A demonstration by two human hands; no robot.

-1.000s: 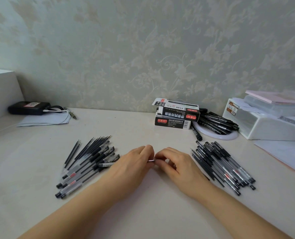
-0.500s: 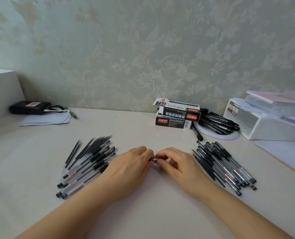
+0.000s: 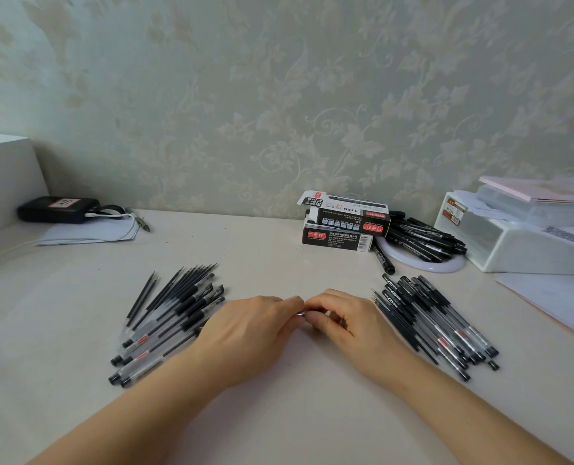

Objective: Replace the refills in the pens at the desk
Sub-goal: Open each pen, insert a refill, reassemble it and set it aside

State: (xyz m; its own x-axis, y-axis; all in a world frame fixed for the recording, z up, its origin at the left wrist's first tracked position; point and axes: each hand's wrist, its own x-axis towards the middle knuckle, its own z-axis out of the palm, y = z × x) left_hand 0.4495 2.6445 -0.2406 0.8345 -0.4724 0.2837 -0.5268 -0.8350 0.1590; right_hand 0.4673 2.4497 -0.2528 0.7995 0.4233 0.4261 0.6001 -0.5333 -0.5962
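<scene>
My left hand and my right hand meet fingertip to fingertip at the middle of the desk. Between them they pinch one pen, of which only a short silvery bit shows; the rest is hidden under my fingers. A fanned pile of clear black-capped pens and loose black refills lies to the left of my left hand. A second pile of pens and refills lies to the right of my right hand.
Two stacked black pen boxes sit at the back, beside a white round dish heaped with black pens. White storage boxes and papers fill the right side. A black device with a cable rests on paper at back left.
Both hands stay together at the desk's middle with only small finger movements on the pen; the piles have not moved.
</scene>
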